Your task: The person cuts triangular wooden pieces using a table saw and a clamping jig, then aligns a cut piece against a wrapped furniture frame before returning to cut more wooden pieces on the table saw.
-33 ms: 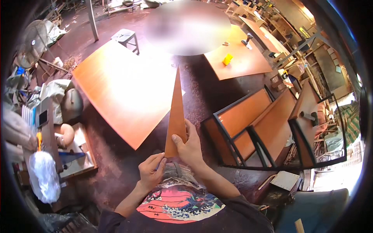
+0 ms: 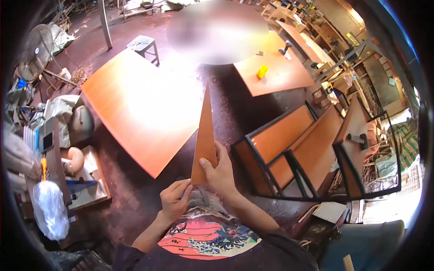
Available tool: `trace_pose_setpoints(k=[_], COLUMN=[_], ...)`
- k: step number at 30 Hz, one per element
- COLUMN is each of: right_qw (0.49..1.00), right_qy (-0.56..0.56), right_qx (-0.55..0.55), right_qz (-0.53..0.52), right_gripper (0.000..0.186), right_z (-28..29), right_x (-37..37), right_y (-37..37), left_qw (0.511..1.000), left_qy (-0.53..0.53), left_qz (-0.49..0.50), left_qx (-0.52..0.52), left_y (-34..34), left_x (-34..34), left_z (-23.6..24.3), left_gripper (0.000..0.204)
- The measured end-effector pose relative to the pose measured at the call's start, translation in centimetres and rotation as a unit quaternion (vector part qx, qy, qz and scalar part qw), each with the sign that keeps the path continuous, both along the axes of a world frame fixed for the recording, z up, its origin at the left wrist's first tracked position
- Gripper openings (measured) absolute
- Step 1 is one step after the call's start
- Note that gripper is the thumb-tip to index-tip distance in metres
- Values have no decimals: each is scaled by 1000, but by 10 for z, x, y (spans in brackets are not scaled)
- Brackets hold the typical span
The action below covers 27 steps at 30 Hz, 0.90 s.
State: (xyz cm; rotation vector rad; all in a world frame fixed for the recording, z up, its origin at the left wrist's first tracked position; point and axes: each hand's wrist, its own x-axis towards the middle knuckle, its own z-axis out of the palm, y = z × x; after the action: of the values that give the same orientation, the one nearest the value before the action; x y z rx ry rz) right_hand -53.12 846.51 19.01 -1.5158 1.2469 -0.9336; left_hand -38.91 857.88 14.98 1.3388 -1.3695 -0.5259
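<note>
A long, thin reddish-brown wooden board [image 2: 206, 140] stretches away in front of my chest, seen almost end-on so that it narrows to a point. Wrapped round its right side, my right hand [image 2: 219, 169] has the thumb on the face and the fingers at the far edge. My left hand [image 2: 175, 198] is closed in a pinch at the board's near lower corner. A bit of something slim and bluish shows between its fingers, too small to name.
A broad orange-brown panel [image 2: 140, 108] lies ahead to the left, a stool [image 2: 141, 44] behind it. Another panel [image 2: 271, 74] carries a yellow object [image 2: 262, 71] and a drill [image 2: 285, 48]. Black-framed shelving [image 2: 289, 135] stands right; a fan [image 2: 35, 52] and plastic-wrapped bundle [image 2: 50, 210] are left.
The surroundings have shifted slightly to the left in view. Both hands keep nearly the same hold at the board's near end.
</note>
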Motion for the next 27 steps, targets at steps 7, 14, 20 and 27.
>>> trace_pose_setpoints(k=[7,14,20,27], right_qw=[998,999,999,992], right_qy=[-32,-28,-47,-128], right_qx=[40,24,6,10], right_qz=[-36,-39,3,12], right_gripper=[60,59,59,58], right_z=[-3,-38,-26,-32], right_x=[-43,-95,-102,-56], right_y=[-152,-341,-498,-658], left_qw=[999,998,915,961], left_qy=[4,-36,352,243], left_qz=[-50,-60,-16,51], left_qx=[-1,-11,195,126], left_y=[-169,-358,-494,-648], left_x=[-32,-77,-105,-74], left_z=[2,-18,-17,-20], left_gripper=[16,17,21,23])
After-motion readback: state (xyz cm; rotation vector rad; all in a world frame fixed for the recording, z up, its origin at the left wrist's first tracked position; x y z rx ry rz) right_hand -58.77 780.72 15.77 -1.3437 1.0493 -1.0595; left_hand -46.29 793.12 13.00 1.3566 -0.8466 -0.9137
